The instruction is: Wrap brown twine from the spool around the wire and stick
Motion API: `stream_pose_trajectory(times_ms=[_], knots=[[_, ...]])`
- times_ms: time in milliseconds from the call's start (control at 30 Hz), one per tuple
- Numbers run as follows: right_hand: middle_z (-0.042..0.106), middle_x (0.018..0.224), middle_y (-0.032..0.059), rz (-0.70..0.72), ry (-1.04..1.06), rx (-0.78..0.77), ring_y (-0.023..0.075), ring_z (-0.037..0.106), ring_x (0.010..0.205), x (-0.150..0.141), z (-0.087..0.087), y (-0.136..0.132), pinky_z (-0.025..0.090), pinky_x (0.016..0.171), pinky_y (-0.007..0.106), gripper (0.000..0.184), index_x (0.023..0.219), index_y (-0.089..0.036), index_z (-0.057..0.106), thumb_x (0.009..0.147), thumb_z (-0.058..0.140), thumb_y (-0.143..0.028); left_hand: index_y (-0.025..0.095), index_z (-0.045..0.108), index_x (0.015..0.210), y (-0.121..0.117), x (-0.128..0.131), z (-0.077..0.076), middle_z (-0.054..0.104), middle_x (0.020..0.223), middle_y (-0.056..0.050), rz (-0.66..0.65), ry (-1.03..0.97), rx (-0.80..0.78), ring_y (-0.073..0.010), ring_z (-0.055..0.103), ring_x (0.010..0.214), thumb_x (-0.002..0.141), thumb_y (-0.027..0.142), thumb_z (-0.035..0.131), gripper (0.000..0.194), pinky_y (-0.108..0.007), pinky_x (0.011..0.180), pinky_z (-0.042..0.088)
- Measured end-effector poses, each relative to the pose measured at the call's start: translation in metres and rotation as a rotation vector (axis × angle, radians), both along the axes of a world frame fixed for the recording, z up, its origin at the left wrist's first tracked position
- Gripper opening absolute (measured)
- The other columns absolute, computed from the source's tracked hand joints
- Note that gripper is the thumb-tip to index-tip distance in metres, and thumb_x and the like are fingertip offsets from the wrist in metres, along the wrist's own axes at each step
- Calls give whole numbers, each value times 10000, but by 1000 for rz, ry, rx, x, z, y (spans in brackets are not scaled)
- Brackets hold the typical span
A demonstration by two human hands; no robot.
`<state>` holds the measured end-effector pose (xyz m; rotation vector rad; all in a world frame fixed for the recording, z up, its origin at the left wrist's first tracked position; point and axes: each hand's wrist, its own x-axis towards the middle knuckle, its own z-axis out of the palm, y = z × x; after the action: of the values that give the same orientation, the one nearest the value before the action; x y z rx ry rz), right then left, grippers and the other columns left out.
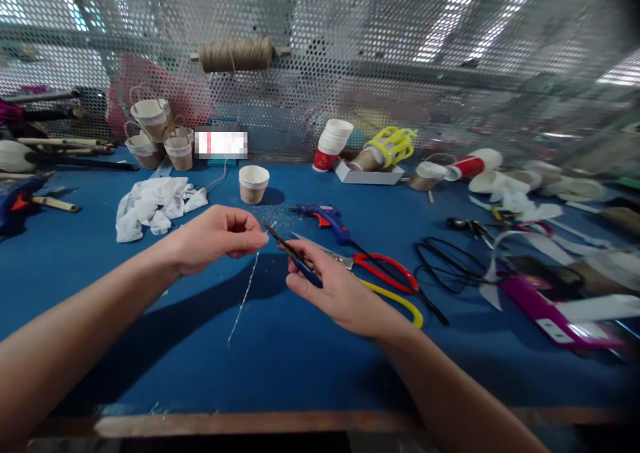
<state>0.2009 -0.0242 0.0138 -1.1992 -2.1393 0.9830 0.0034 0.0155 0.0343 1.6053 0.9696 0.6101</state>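
Observation:
My left hand (pixel 220 239) is closed, thumb and forefinger pinched together at the blue table's middle. A thin, whitish twisted strand (pixel 245 296) hangs just below those fingertips and seems pinched in them. In my right hand (pixel 333 286) is a slim blue-handled hand tool (pixel 300 263) with dark pointed tips; whether snips or pliers I cannot tell. Its tips point up and left, close to my left fingertips. Behind both hands stands a small brown paper cup (pixel 254 185) with a white lining. Red-and-yellow-handled scissors (pixel 385 273) lie partly behind my right hand.
A blue glue gun (pixel 325 218) lies beyond my right hand, its cord trailing right. Crumpled white cloth (pixel 155 206) is at left, small handled baskets (pixel 150 129) behind it. Stacked paper cups (pixel 333 146) stand at the back. A purple power strip (pixel 555 313) and cords occupy the right.

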Motion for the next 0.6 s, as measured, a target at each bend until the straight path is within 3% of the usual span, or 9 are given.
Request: stream_pose_trajectory(times_ms=[67, 133, 233, 333, 400, 467, 600], knots=[[541, 1109, 73, 24, -17, 45, 190, 532, 984, 3, 1, 3, 438, 838, 334, 403, 1157, -193, 407, 817, 483, -393, 128, 476, 594, 4, -2, -4, 432, 509, 45, -106, -212, -302, -31, 309, 424, 696, 256, 579, 193, -184, 440, 228], [522, 1149, 78, 44, -42, 82, 201, 509, 1035, 4, 2, 4, 431, 861, 337, 407, 1147, -194, 414, 804, 500, -397, 121, 478, 581, 6, -3, -11, 416, 478, 54, -184, -366, -468, -22, 294, 412, 685, 246, 603, 205, -181, 444, 234], [524, 1153, 79, 53, -66, 106, 209, 508, 1043, 4, 2, 4, 445, 844, 338, 403, 1137, -199, 425, 800, 499, -407, 114, 488, 580, 5, -1, -20, 422, 480, 55, -235, -467, -529, -20, 301, 419, 685, 247, 619, 214, -185, 463, 259], [537, 1130, 79, 28, -67, 104, 207, 529, 1005, 2, 1, 3, 465, 799, 326, 387, 1127, -203, 437, 801, 497, -404, 115, 489, 604, 6, -2, -19, 459, 528, 49, -193, -414, -474, -22, 334, 440, 676, 245, 623, 200, -181, 469, 272], [549, 1105, 73, -3, -68, 98, 204, 539, 979, 1, -1, 2, 464, 788, 323, 379, 1118, -207, 447, 797, 507, -399, 121, 489, 621, 7, -3, -15, 468, 543, 47, -134, -286, -352, -35, 372, 466, 677, 252, 612, 188, -182, 476, 287], [563, 1071, 66, -39, -70, 85, 203, 542, 960, -1, -3, 1, 453, 791, 327, 368, 1103, -207, 459, 794, 513, -400, 128, 491, 624, 5, -3, -11, 467, 536, 45, -50, -82, -117, -50, 388, 480, 691, 265, 591, 182, -188, 476, 296], [587, 973, 58, -102, -39, -28, 192, 546, 907, -8, -6, -2, 430, 796, 338, 323, 1040, -182, 482, 815, 473, -414, 130, 527, 638, -5, 5, -17, 511, 594, 0, 187, 451, 662, -90, 427, 524, 746, 195, 512, 127, -222, 494, 312]])
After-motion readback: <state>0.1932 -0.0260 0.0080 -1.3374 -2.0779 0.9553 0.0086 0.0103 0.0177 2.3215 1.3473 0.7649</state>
